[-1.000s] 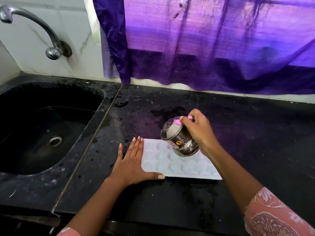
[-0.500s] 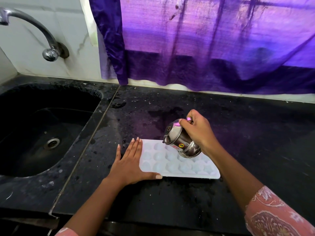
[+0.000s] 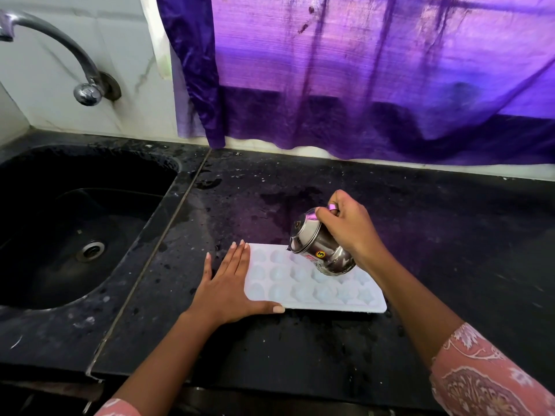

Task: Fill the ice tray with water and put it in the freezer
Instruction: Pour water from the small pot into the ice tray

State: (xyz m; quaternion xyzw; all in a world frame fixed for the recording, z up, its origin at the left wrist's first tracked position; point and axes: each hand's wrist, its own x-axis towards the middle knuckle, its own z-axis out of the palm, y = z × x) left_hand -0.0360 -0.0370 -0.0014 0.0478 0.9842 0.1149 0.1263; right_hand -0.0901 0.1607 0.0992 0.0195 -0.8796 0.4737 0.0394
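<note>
Right hand tilts steel pot over white ice tray.

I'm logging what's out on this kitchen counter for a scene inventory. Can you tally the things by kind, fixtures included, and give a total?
Ice tray: 1
Steel jug: 1
Tap: 1
Sink: 1
Purple curtain: 1
Total: 5

The steel pot is covering several cells of the ice tray; the right hand is hiding its handle; the tap is running off the left edge; any water stream is too small to tell.
</note>
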